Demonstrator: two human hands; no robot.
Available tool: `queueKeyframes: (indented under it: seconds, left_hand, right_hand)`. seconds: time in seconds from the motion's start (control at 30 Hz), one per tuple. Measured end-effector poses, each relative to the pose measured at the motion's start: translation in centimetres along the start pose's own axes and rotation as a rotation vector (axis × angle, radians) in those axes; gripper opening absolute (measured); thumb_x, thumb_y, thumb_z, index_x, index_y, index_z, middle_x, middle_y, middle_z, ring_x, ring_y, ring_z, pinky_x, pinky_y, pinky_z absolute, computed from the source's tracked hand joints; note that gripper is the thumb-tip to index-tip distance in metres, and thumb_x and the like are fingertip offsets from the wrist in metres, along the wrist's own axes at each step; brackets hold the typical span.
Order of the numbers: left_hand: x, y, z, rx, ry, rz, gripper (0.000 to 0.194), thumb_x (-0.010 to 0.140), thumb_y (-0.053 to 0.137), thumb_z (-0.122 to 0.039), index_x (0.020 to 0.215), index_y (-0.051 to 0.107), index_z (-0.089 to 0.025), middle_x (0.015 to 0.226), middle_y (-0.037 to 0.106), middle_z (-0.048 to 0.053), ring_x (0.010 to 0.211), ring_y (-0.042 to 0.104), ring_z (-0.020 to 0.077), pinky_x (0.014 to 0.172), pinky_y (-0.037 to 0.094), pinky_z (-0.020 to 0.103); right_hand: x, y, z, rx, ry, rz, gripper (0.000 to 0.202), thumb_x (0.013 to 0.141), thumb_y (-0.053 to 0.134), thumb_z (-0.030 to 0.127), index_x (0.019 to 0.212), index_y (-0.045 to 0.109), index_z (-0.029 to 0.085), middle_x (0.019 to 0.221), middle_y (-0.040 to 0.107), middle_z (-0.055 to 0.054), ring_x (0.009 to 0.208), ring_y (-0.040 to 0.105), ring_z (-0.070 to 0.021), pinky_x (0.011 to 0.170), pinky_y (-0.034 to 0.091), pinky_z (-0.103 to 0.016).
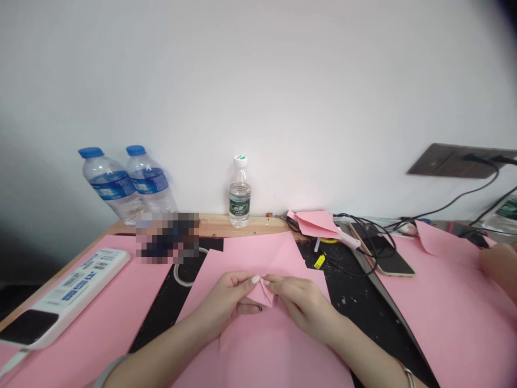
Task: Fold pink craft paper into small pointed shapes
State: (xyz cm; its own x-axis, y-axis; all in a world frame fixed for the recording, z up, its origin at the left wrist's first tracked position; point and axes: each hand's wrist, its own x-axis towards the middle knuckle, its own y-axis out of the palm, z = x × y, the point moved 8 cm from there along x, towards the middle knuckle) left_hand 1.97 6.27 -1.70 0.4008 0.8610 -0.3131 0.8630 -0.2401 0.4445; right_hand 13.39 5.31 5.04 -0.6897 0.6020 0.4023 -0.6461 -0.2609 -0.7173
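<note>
Between my two hands is a small folded piece of pink paper, with creases meeting near its top. My left hand pinches its left side, thumb on top and fingers curled beneath. On the other side, my right hand presses its fingertips onto the upper right part of the fold, and some of those fingers are hidden. Below the hands lie large pink sheets, overlapping on a black mat.
Two blue-capped bottles and a smaller water bottle stand by the wall. A white power strip lies left. Rightward are folded pink paper, cables, a phone and another person's hand at a pink sheet.
</note>
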Motion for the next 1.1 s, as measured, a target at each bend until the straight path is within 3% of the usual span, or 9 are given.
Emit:
queueKeyframes:
  seconds: [0.13,0.27,0.37,0.53,0.67,0.83,1.1]
  left_hand:
    - [-0.1,0.0,-0.8,0.059,0.062,-0.015,0.025,0.079,0.064,-0.034,0.094,0.069,-0.014,0.090,0.070,0.007,0.076,0.066,0.0179,0.072,0.054,0.030]
    - [-0.5,-0.2,-2.0,0.128,0.177,-0.105,0.024,0.080,0.062,-0.034,0.092,0.069,-0.015,0.084,0.069,0.005,0.077,0.065,0.0183,0.072,0.055,0.032]
    - [-0.8,0.2,-2.3,0.163,0.243,-0.126,0.022,0.082,0.060,-0.033,0.094,0.069,-0.017,0.087,0.070,0.005,0.082,0.064,0.0181,0.077,0.054,0.032]
    - [-1.1,0.3,-2.3,0.191,0.299,-0.161,0.020,0.083,0.059,-0.031,0.098,0.067,-0.020,0.103,0.067,0.005,0.099,0.060,0.0214,0.083,0.052,0.033]
    - [-1.2,0.3,-2.3,0.203,0.304,-0.161,0.019,0.084,0.057,-0.029,0.098,0.066,-0.020,0.105,0.067,0.005,0.099,0.060,0.0214,0.083,0.052,0.033]
    - [-1.2,0.3,-2.9,0.324,0.322,-0.185,0.016,0.081,0.058,-0.022,0.094,0.068,-0.019,0.098,0.070,0.004,0.093,0.062,0.0180,0.083,0.048,0.027]
    - [-0.9,0.0,-2.3,0.293,0.265,-0.188,0.010,0.076,0.065,-0.025,0.081,0.068,-0.017,0.084,0.072,0.003,0.081,0.064,0.0175,0.074,0.048,0.024]
  right_hand:
    - [-0.1,-0.5,0.1,0.132,0.103,-0.056,0.042,0.080,0.041,0.003,0.118,0.051,0.017,0.117,0.061,-0.012,0.108,0.058,-0.0192,0.092,0.047,-0.032]
    - [-0.3,-0.3,-1.3,0.374,0.371,-0.195,0.024,0.080,0.053,0.013,0.102,0.046,0.020,0.091,0.064,-0.006,0.077,0.064,-0.0160,0.069,0.053,-0.027]
    - [-0.5,0.6,-1.8,0.461,0.481,-0.229,0.018,0.077,0.058,0.017,0.084,0.042,0.022,0.081,0.059,-0.001,0.064,0.060,-0.0129,0.055,0.048,-0.023]
    - [-0.8,1.4,-2.2,0.450,0.552,-0.262,0.007,0.079,0.052,0.015,0.076,0.048,0.020,0.066,0.054,0.002,0.058,0.053,-0.0123,0.053,0.041,-0.022]
    - [-0.9,1.9,-2.9,0.679,0.592,-0.309,0.006,0.084,0.053,0.024,0.082,0.051,0.019,0.071,0.060,-0.001,0.064,0.057,-0.0135,0.059,0.044,-0.025]
    - [-1.0,2.2,-3.7,0.850,0.676,-0.353,0.016,0.080,0.060,0.031,0.075,0.052,0.018,0.064,0.063,-0.001,0.059,0.058,-0.0137,0.060,0.045,-0.026]
    - [-0.8,2.1,-3.8,0.857,0.709,-0.354,0.016,0.074,0.067,0.029,0.070,0.060,0.015,0.059,0.062,0.000,0.055,0.054,-0.0116,0.056,0.042,-0.024]
